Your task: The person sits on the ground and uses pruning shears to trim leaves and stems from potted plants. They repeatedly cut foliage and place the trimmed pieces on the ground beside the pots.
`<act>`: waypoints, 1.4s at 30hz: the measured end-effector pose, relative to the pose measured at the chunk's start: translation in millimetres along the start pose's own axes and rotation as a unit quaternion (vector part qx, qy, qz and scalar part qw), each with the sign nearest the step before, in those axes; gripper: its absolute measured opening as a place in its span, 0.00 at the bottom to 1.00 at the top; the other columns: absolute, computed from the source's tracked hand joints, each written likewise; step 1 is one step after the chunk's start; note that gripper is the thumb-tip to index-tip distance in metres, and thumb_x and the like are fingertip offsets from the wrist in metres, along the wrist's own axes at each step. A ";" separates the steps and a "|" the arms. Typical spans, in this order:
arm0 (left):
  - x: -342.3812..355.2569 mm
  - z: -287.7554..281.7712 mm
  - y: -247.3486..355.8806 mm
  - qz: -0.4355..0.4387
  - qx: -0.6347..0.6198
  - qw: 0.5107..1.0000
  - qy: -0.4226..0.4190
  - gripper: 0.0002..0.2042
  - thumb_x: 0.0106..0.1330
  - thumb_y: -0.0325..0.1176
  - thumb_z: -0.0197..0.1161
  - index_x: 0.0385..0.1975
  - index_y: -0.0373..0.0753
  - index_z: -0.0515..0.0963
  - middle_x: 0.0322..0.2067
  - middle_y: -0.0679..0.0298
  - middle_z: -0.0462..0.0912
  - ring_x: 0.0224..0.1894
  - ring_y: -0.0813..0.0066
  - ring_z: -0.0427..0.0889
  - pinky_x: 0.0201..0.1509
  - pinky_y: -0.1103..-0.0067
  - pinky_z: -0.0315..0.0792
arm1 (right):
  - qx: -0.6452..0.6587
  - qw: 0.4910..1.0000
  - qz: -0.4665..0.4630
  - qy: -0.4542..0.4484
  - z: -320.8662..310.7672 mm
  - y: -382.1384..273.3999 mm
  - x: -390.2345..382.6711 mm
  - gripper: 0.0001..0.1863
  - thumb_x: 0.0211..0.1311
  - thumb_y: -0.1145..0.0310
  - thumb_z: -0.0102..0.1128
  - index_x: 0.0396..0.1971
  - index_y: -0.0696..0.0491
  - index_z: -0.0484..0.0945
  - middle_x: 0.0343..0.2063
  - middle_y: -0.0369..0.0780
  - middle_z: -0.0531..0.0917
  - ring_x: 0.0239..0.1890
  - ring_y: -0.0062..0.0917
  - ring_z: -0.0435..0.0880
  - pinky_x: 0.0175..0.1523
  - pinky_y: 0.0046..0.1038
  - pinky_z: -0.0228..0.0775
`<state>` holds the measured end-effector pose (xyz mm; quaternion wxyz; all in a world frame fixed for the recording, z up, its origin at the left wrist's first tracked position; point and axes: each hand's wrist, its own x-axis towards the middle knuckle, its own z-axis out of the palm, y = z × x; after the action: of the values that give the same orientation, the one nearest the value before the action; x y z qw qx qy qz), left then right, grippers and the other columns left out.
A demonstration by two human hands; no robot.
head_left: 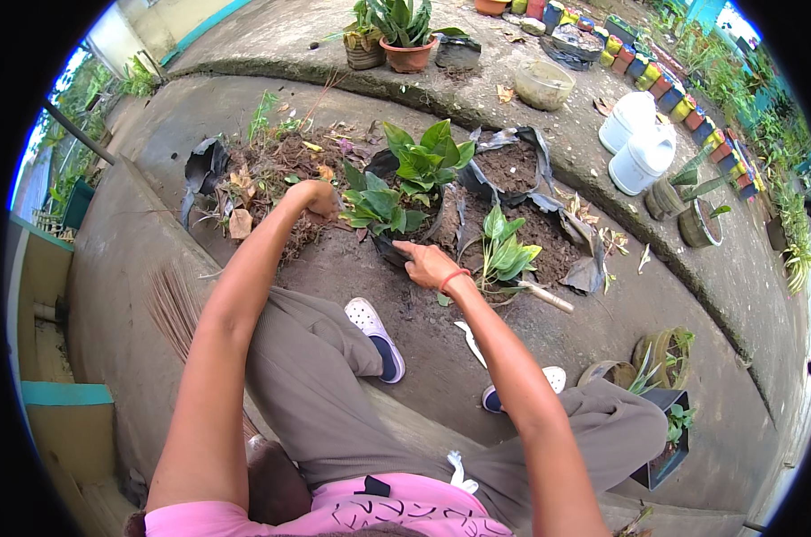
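Observation:
I sit on a concrete ledge with my legs out over a concrete yard. My left hand (317, 198) is closed around the stem or edge of a small green plant in a black plastic bag (389, 243). My right hand (428, 263), with a red band at the wrist, presses its fingers on the front rim of the same bag. A taller leafy plant (431, 160) stands in a bag just behind it. A loose leafy plant (506, 254) lies on dark soil (549, 234) to the right of my right hand.
A heap of dry leaves and roots (262, 174) lies left. Torn black bags with soil (511, 165), a wooden-handled tool (542, 296), two white jugs (636, 143), a clay pot (408, 52), a bowl (543, 84) and small potted plants (665, 421) surround me.

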<state>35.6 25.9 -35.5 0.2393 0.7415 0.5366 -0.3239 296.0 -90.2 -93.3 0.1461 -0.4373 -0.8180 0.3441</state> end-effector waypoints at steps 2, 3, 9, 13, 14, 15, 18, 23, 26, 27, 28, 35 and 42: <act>9.4 17.5 4.1 0.062 -0.068 0.990 0.110 0.11 0.46 0.30 0.53 0.31 0.35 0.74 0.23 0.56 0.78 0.26 0.67 0.75 0.31 0.75 0.68 | -0.077 0.993 0.072 -0.050 2.6 -16.8 32.7 0.24 0.44 0.73 0.44 0.48 0.54 0.67 0.30 0.54 0.77 0.36 0.44 0.77 0.43 0.37 0.69; 13.9 21.2 8.4 0.057 -0.088 0.983 0.149 0.13 0.46 0.29 0.52 0.33 0.35 0.74 0.24 0.55 0.78 0.28 0.65 0.75 0.33 0.74 0.69 | -0.104 0.989 0.086 -0.067 1.3 -23.0 48.0 0.24 0.44 0.73 0.44 0.47 0.54 0.68 0.30 0.54 0.77 0.37 0.44 0.77 0.43 0.37 0.69; 30.0 15.5 18.6 0.116 -0.325 0.905 0.248 0.11 0.48 0.25 0.56 0.33 0.37 0.77 0.27 0.59 0.80 0.32 0.71 0.79 0.37 0.77 0.71 | -0.084 0.986 0.140 -0.016 -24.6 -26.5 91.6 0.22 0.49 0.70 0.43 0.48 0.50 0.67 0.40 0.49 0.75 0.43 0.42 0.75 0.46 0.36 0.68; 41.2 29.0 35.8 0.052 -0.129 0.931 0.338 0.08 0.44 0.28 0.61 0.27 0.42 0.79 0.25 0.57 0.80 0.31 0.63 0.79 0.35 0.73 0.72 | -0.062 0.990 0.122 -0.041 -38.6 -6.8 91.9 0.26 0.49 0.70 0.45 0.53 0.48 0.62 0.46 0.51 0.71 0.48 0.43 0.70 0.51 0.34 0.63; 44.6 34.2 43.4 0.025 -0.077 0.928 0.362 0.08 0.43 0.30 0.60 0.25 0.45 0.80 0.24 0.57 0.79 0.30 0.61 0.79 0.35 0.72 0.72 | -0.071 0.990 0.113 -0.036 -38.2 -3.0 88.6 0.27 0.48 0.70 0.45 0.53 0.48 0.62 0.46 0.52 0.70 0.48 0.43 0.70 0.51 0.34 0.63; 48.5 37.4 50.6 0.028 -0.020 0.940 0.339 0.05 0.46 0.29 0.55 0.22 0.39 0.78 0.25 0.56 0.80 0.29 0.61 0.80 0.31 0.73 0.74 | -0.096 0.989 0.103 -0.050 -37.1 -1.7 88.1 0.27 0.48 0.71 0.44 0.54 0.49 0.61 0.46 0.52 0.70 0.47 0.44 0.70 0.50 0.34 0.63; 59.2 47.2 70.6 -0.024 0.099 0.942 0.320 0.07 0.51 0.31 0.54 0.27 0.43 0.79 0.28 0.60 0.81 0.31 0.68 0.81 0.32 0.75 0.74 | -0.110 0.988 0.093 -0.057 -34.7 -3.4 80.7 0.29 0.46 0.74 0.44 0.54 0.49 0.61 0.46 0.54 0.70 0.46 0.45 0.71 0.49 0.35 0.64; 76.1 56.9 71.0 -0.009 0.105 0.940 0.325 0.08 0.51 0.29 0.50 0.26 0.40 0.78 0.30 0.59 0.79 0.35 0.65 0.78 0.34 0.73 0.73 | -0.077 0.994 0.076 -0.013 -36.0 -17.1 56.8 0.31 0.47 0.73 0.43 0.57 0.45 0.57 0.21 0.55 0.75 0.24 0.43 0.76 0.31 0.38 0.66; 77.3 51.1 56.2 0.034 0.070 0.942 0.328 0.10 0.52 0.32 0.50 0.30 0.42 0.77 0.33 0.59 0.79 0.37 0.65 0.78 0.36 0.72 0.72 | -0.100 0.993 0.034 -0.060 -40.4 -16.0 37.8 0.30 0.46 0.74 0.43 0.56 0.47 0.59 0.25 0.54 0.77 0.30 0.43 0.78 0.37 0.38 0.69; 73.3 46.3 49.9 0.060 0.074 0.946 0.311 0.10 0.52 0.33 0.50 0.32 0.43 0.77 0.35 0.59 0.79 0.38 0.65 0.78 0.38 0.72 0.72 | -0.113 0.990 0.015 -0.080 -41.1 -13.9 31.5 0.30 0.46 0.74 0.43 0.56 0.46 0.59 0.24 0.54 0.77 0.30 0.42 0.78 0.37 0.37 0.69; 67.0 39.3 43.0 0.064 0.027 0.952 0.299 0.11 0.47 0.34 0.56 0.32 0.43 0.77 0.36 0.57 0.78 0.38 0.63 0.77 0.39 0.72 0.72 | -0.144 0.986 -0.001 -0.086 -41.1 -11.4 25.7 0.26 0.46 0.73 0.44 0.51 0.47 0.66 0.24 0.54 0.77 0.30 0.41 0.79 0.38 0.35 0.70; -10.6 -36.7 -24.5 -0.191 0.004 0.975 0.118 0.19 0.45 0.35 0.64 0.38 0.34 0.76 0.37 0.54 0.78 0.41 0.64 0.77 0.42 0.70 0.71 | 0.036 0.997 0.067 -0.020 -40.4 -3.0 20.3 0.16 0.44 0.72 0.44 0.34 0.52 0.78 0.21 0.50 0.78 0.26 0.39 0.78 0.38 0.34 0.69; -32.0 -40.4 -19.0 -0.154 -0.042 0.904 0.397 0.13 0.51 0.32 0.58 0.36 0.36 0.75 0.41 0.52 0.73 0.45 0.57 0.71 0.49 0.71 0.67 | -0.010 0.947 0.214 0.240 -33.5 -15.5 47.0 0.14 0.47 0.68 0.45 0.34 0.59 0.73 0.28 0.56 0.76 0.34 0.51 0.75 0.40 0.42 0.66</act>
<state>19.7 39.7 15.2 -0.0152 0.7059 0.7080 -0.0126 277.5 -43.2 -61.4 0.2562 -0.6734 -0.6492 0.2437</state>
